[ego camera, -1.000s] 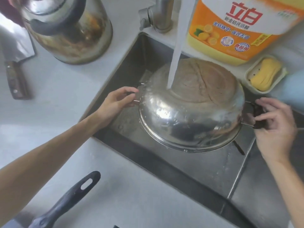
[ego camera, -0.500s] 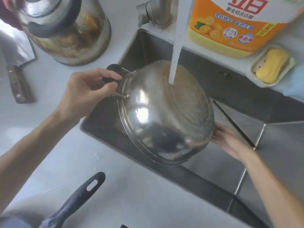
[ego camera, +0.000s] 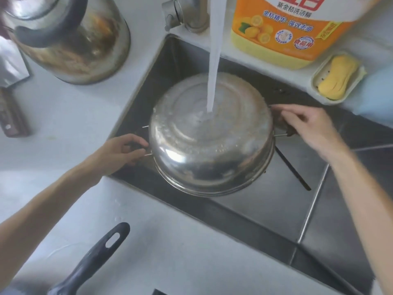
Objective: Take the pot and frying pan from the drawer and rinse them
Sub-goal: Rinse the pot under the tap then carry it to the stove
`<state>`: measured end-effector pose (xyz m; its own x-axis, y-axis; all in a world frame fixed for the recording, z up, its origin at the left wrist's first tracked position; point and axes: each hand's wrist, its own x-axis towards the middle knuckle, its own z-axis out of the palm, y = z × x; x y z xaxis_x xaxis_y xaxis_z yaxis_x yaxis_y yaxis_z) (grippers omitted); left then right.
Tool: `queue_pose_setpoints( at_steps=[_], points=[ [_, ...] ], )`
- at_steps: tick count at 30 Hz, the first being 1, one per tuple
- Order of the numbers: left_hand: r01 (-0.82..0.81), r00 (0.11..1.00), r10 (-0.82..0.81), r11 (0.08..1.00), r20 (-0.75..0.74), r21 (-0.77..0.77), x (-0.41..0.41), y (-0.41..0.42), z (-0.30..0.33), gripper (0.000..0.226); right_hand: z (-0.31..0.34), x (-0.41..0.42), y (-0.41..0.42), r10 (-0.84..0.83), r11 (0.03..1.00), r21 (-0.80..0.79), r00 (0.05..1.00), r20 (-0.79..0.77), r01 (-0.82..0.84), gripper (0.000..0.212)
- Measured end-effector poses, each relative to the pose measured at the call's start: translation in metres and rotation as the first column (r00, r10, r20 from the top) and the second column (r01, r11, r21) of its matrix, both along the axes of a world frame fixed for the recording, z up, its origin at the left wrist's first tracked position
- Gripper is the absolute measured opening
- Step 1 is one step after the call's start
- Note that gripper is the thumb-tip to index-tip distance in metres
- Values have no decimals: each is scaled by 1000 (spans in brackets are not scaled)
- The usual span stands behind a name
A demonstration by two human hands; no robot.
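Pot (ego camera: 210,143) hangs upside down over the sink (ego camera: 276,209), tap water striking its base — left hand (ego camera: 119,153) and right hand (ego camera: 306,124) each curl around a side handle. Frying pan handle (ego camera: 93,260) lies on the tabletop (ego camera: 170,252), seemingly unrinsed — detergent bottle (ego camera: 282,33) reads 食品用

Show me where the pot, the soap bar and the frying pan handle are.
pot (ego camera: 204,145): head view, on its upturned bottom.
soap bar (ego camera: 337,78): head view, on its yellow top.
frying pan handle (ego camera: 93,258): head view, on its dark grip.
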<state>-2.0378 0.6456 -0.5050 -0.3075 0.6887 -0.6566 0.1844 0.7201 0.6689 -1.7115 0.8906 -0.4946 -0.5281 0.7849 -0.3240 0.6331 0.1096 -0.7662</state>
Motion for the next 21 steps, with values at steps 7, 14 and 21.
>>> queue_pose_setpoints(
  at_steps=[7, 14, 21],
  points=[
    [-8, 989, 50, 958, -140, 286, 11, 12, 0, 18, 13, 14, -15, -73, 987, 122, 975, -212, 101, 31],
    [221, 913, 1, 839, -408, 497, 7, 29, 63, 30, -55, 8, -44, -341, 930, -196, 930, -140, 312, 31],
    [107, 929, 41, 923, -369, 370, 22, 35, 87, 16, -71, -5, -62, -265, 923, -286, 964, 17, 258, 19]
  ],
)
